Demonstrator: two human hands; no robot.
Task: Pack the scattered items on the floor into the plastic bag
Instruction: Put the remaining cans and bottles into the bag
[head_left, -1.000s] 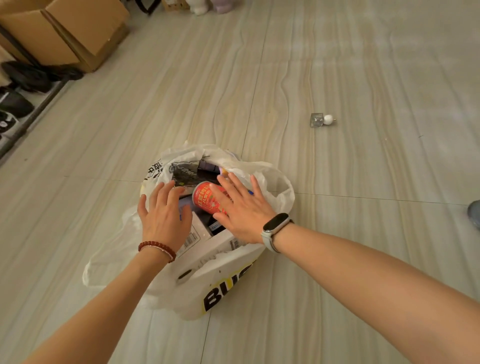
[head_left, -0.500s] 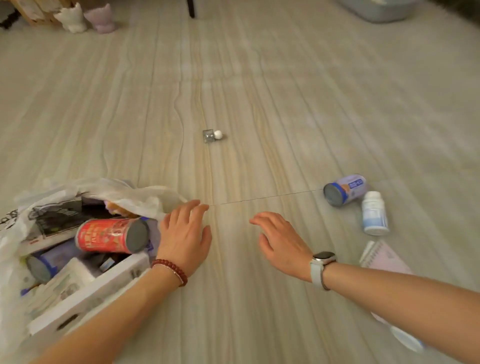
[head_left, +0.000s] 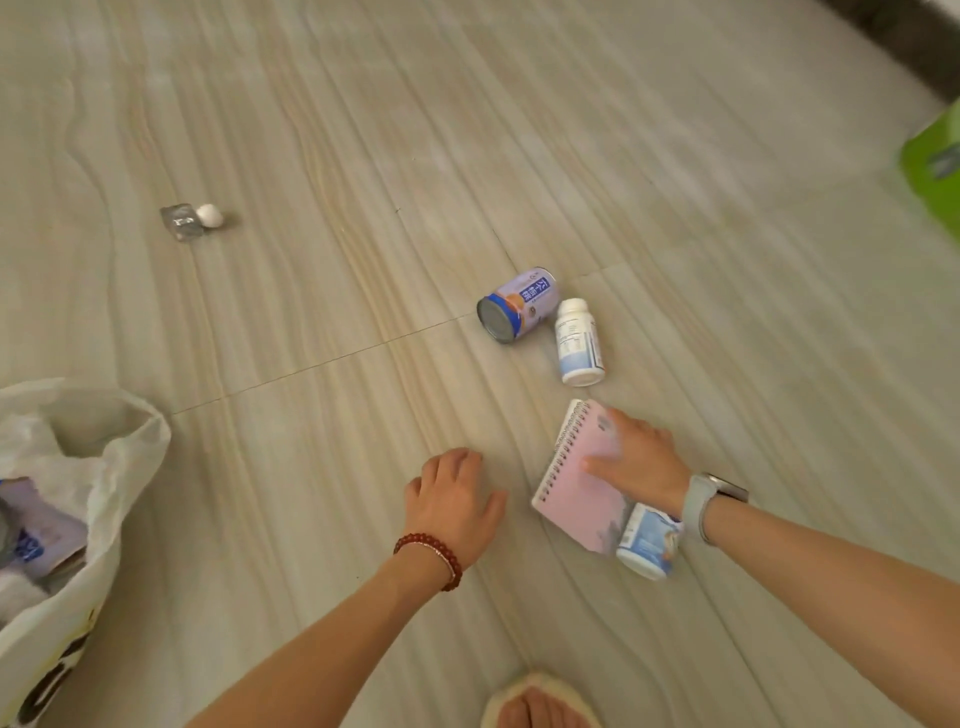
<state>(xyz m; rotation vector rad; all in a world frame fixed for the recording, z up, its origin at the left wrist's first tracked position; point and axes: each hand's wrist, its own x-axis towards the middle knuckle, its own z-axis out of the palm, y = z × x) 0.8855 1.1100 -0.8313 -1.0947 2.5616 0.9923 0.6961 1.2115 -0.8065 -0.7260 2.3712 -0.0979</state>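
Plastic bag (head_left: 111, 470): sitting at the far left edge, well apart from the left hand's fingers, mouth gaping upward and toward the right, packed items showing inside
Foil scrap and white ball (head_left: 192, 221): lying touching each other on the floor (head_left: 322, 509), far beyond the left fingertips and to their left
Left hand (head_left: 454, 506): hovering palm down low over bare floor, forearm reaching in from the lower left, fingers loosely curled and slightly apart, gripping nothing; red bead bracelet (head_left: 431, 558) circling the wrist
Can (head_left: 517, 304): lying on its side, long axis running from the metal end at lower left to upper right, beyond both hands' fingertips
White bottle (head_left: 577, 343): lying on its side just beside the can, cap pointing away, base pointing back toward the right fingertips
Pink notebook (head_left: 582, 488): lying flat, long axis tilting from lower left to upper right, spiral edge facing the left hand
Right hand (head_left: 636, 462): resting palm down on the notebook cover, fingers spread and blurring, thumb pointing left; grey watch (head_left: 709, 501) sitting on the wrist
Second bottle (head_left: 647, 545): lying under the right wrist, touching the notebook's near corner, behind the fingers
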